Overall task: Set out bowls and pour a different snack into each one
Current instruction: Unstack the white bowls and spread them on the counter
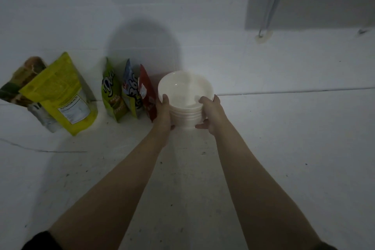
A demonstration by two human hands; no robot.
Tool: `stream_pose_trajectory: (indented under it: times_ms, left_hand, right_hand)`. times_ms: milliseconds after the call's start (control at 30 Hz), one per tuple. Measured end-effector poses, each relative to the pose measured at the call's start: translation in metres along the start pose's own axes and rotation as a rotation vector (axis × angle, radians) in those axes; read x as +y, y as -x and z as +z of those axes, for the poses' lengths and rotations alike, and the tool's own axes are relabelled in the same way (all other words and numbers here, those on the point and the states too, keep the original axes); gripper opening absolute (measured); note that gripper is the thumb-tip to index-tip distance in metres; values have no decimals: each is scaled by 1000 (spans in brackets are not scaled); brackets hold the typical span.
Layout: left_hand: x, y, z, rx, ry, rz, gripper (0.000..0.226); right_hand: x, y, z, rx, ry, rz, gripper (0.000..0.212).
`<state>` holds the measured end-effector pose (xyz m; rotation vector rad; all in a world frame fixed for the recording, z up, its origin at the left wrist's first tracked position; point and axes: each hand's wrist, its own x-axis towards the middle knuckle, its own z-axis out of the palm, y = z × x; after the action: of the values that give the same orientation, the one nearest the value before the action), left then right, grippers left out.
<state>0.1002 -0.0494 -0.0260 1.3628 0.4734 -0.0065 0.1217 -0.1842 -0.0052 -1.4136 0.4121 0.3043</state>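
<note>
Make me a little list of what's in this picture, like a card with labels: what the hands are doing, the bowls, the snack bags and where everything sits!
left hand: left hand grips the left side of the bowl stack
right hand: right hand grips the right side, fingers over the top rim
bowls: stack of white bowls, nested, top one empty
snack bags: yellow pouch, brown bag behind it, green bag, blue bag, red bag
bag position: all left of the bowls, near the wall
surface: white counter
snacks poured: none yet

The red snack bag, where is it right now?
In the head view, the red snack bag stands left of centre against the wall, between the blue bag and the stack of white bowls.
</note>
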Motion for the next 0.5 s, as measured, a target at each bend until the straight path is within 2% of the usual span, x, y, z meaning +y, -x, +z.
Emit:
stream_pose_trajectory:
  times_ms: [167, 300, 433, 500]
  left_hand:
    - [4, 35, -2, -36, -63, 96, 65]
    - [1, 72, -20, 56, -54, 99, 67]
    - [4, 119, -60, 218, -127, 301, 58]
    - [8, 138, -87, 247, -70, 334, 49]
  right_hand:
    - [8, 26, -5, 33, 6, -22, 52]
    - [29, 79, -9, 34, 17, -67, 53]
    - [48, 135, 4, -48, 18, -81, 48]
    - [58, 162, 23, -99, 31, -61, 48]
